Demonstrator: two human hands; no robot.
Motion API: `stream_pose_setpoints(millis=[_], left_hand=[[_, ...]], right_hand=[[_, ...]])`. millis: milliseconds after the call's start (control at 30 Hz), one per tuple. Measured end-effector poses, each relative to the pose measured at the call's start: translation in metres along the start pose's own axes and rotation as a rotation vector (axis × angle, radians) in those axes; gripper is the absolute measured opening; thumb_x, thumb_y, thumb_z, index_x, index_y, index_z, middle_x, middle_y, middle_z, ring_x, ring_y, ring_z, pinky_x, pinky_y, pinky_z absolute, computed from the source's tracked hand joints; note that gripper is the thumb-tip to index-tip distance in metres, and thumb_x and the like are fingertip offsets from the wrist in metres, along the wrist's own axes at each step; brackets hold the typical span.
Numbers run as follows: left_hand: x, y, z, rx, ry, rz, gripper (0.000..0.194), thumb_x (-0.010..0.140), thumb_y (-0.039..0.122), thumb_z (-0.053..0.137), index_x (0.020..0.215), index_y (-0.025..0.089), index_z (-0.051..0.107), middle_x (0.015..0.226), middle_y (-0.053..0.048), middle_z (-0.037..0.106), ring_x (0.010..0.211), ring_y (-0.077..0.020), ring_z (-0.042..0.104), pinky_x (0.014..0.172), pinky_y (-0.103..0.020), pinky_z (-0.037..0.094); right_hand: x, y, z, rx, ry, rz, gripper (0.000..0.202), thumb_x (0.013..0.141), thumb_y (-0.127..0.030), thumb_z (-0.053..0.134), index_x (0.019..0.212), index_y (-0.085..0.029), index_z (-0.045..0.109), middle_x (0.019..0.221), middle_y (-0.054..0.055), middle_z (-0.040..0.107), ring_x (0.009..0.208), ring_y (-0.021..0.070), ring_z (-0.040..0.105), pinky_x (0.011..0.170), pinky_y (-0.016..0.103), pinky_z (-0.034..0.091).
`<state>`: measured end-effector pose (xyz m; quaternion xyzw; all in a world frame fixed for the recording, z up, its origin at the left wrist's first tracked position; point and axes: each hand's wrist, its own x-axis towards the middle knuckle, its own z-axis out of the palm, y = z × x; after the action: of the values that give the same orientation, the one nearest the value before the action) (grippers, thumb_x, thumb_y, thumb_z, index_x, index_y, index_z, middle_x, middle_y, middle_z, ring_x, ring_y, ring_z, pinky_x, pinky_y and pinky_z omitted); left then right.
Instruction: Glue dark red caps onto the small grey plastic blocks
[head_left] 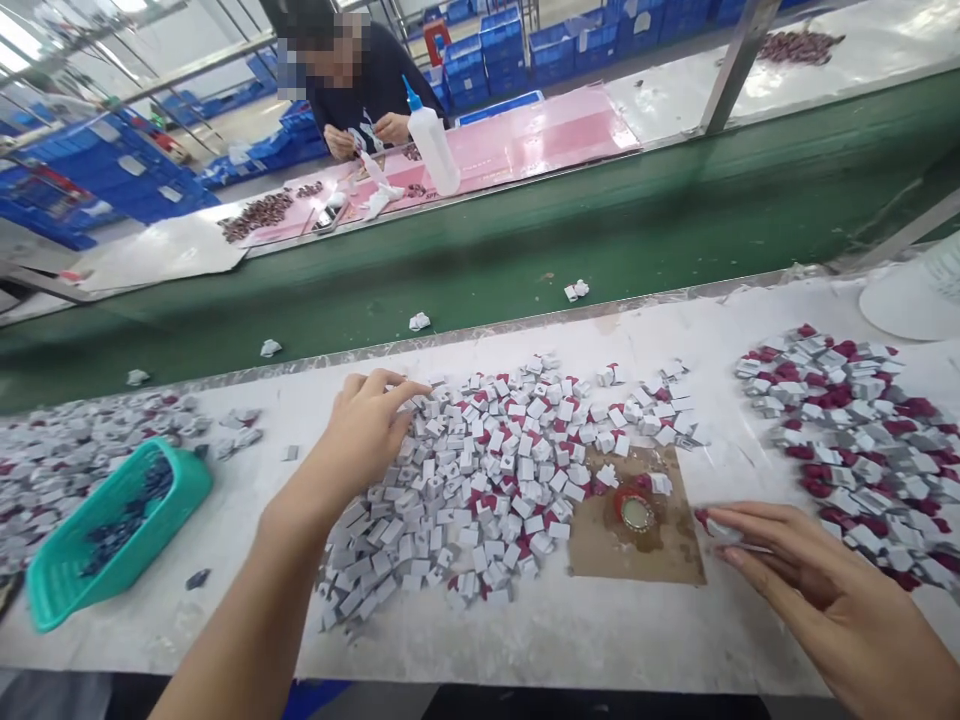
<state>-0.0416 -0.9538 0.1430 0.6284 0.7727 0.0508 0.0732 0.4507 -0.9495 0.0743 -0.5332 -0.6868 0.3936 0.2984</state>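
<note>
My left hand (373, 425) reaches over the upper left edge of a pile of small grey and maroon parts (517, 450). Its index finger is stretched out and apart from the thumb, and I see nothing held in it. My right hand (806, 570) pinches one small grey and maroon part (720, 530) between thumb and fingers, just right of a brown cardboard piece (675, 560). On that cardboard sits a small round red-rimmed dish (636, 512) with wet-looking stains around it. A few parts lie at the cardboard's upper edge.
Another heap of grey and maroon parts (847, 430) lies at right, below a white tub (915, 295). A teal basket (191, 485) with dark pieces stands at left. Beyond runs a green conveyor belt (495, 260) with several parts. Across it, a person (375, 80) works near a bottle (435, 150).
</note>
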Motion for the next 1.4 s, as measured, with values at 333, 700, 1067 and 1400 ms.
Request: stream_pose_setpoints(millis=[333, 700, 1067, 1400], left_hand=[[0.016, -0.001, 0.005, -0.114, 0.019, 0.002, 0.037, 0.106, 0.059, 0.062, 0.092, 0.029, 0.078, 0.111, -0.015, 0.081, 0.114, -0.0431, 0.067, 0.107, -0.062, 0.057], [-0.065, 0.102, 0.009, -0.978, -0.34, -0.121, 0.029, 0.093, 0.06, 0.091, 0.106, 0.034, 0.086, 0.077, -0.003, 0.077, 0.065, -0.0242, 0.071, 0.056, -0.034, 0.058], [-0.137, 0.192, 0.059, -1.332, -0.951, -0.41, 0.051, 0.097, 0.064, 0.086, 0.125, 0.021, 0.078, 0.078, 0.001, 0.07, 0.074, -0.0173, 0.065, 0.076, -0.03, 0.054], [-0.129, 0.191, 0.058, -1.287, -0.655, -0.364, 0.034, 0.095, 0.051, 0.09, 0.118, 0.027, 0.082, 0.09, -0.001, 0.071, 0.083, -0.02, 0.064, 0.079, -0.03, 0.057]], right_hand=[[-0.002, 0.03, -0.015, -0.203, -0.061, -0.073, 0.031, 0.106, -0.058, 0.078, 0.119, -0.034, 0.091, 0.112, 0.007, 0.091, 0.085, 0.0299, 0.09, 0.072, 0.037, 0.076], [0.0, -0.045, 0.011, 0.476, 0.064, 0.281, 0.023, 0.096, -0.046, 0.096, 0.112, -0.029, 0.096, 0.095, 0.007, 0.093, 0.079, 0.0287, 0.092, 0.074, 0.038, 0.08], [-0.006, -0.053, 0.029, 0.339, 0.109, 0.124, 0.014, 0.102, -0.029, 0.088, 0.113, -0.033, 0.095, 0.103, 0.003, 0.089, 0.095, 0.0224, 0.089, 0.083, 0.031, 0.077], [-0.008, -0.053, 0.044, 0.2, 0.112, -0.075, 0.026, 0.107, -0.014, 0.079, 0.122, -0.03, 0.092, 0.107, 0.003, 0.089, 0.094, 0.0187, 0.086, 0.081, 0.028, 0.073]])
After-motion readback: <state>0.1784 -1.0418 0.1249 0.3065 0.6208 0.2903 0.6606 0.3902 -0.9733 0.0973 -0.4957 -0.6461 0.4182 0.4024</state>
